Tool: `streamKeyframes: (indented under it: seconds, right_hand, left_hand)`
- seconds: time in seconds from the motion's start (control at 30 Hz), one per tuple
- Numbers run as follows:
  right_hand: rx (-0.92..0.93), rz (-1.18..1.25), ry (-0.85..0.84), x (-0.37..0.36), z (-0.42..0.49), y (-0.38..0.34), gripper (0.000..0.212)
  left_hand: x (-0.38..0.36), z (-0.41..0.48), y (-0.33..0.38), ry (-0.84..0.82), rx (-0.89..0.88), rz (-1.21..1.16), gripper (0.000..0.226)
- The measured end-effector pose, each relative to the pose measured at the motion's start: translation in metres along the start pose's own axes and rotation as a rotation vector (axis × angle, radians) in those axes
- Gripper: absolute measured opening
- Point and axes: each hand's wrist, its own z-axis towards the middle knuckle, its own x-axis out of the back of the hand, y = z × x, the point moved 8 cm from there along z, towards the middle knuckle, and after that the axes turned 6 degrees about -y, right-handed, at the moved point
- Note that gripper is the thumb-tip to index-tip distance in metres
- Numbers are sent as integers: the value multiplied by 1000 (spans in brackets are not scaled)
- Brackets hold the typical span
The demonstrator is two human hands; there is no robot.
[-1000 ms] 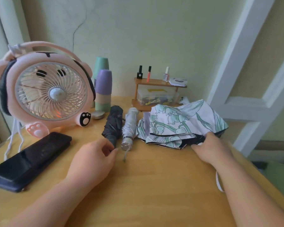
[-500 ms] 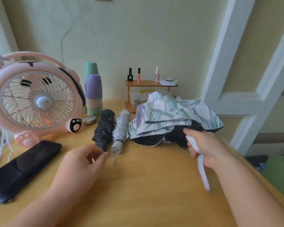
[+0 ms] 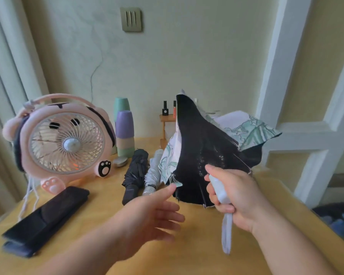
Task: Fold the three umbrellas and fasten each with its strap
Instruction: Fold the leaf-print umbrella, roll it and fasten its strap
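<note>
Umbrellas: 3 in view. The floral umbrella [image 3: 207, 151] is held above the worktop [image 3: 187, 245], loose and unfolded, with its black lining toward the camera. The right hand [image 3: 238, 193] grips its white handle [image 3: 218, 187], and a wrist loop [image 3: 226, 235] hangs below. The left hand [image 3: 147, 213] is wide, fingers straight, holding nothing, its fingertips close to the lower edge of the cloth. The black umbrella [image 3: 135, 173] and silver umbrella [image 3: 153, 175] lie rolled, side by side on the worktop. Whether their straps are fastened cannot be told.

Judgement: the step in hand is gathering the floral cloth. Hold the handle steady, lay the ribs flat, wrap the panels in 1 direction, then find the strap, which is not identified here.

Surroundings: a pink fan [image 3: 62, 141], stacked cups [image 3: 124, 132] and a dark case [image 3: 46, 215] stand well apart. The 2 rolled umbrellas lie just beside the hanging cloth and could be knocked.
</note>
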Motion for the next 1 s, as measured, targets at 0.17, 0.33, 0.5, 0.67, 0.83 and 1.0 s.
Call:
streamKeyframes:
  seconds: [0.17,0.33,0.5,0.67,0.83,1.0]
  right_hand:
    - [236,-138,11,5,-13,-30,31]
    - [484,-198,84,28,-30,-65,41]
    - [439,-107,130,55,-33,-70,41]
    - [85,74,12,45,-13,-33,29]
    - [-44,-11,-84,15,-2,0,22]
    - [5,-166,-173,-11,-2,11,20]
  left_hand:
    - [-40,10,55,-76,-164,46,55]
    - [-58,8,121,116,-423,80,42]
    - [-55,-21,172,360,-575,291,18]
    - [-31,-8,112,367,-276,407,32]
    - [-15,-9,49,374,-154,230,42]
    - [-17,-27,18,255,-90,225,51]
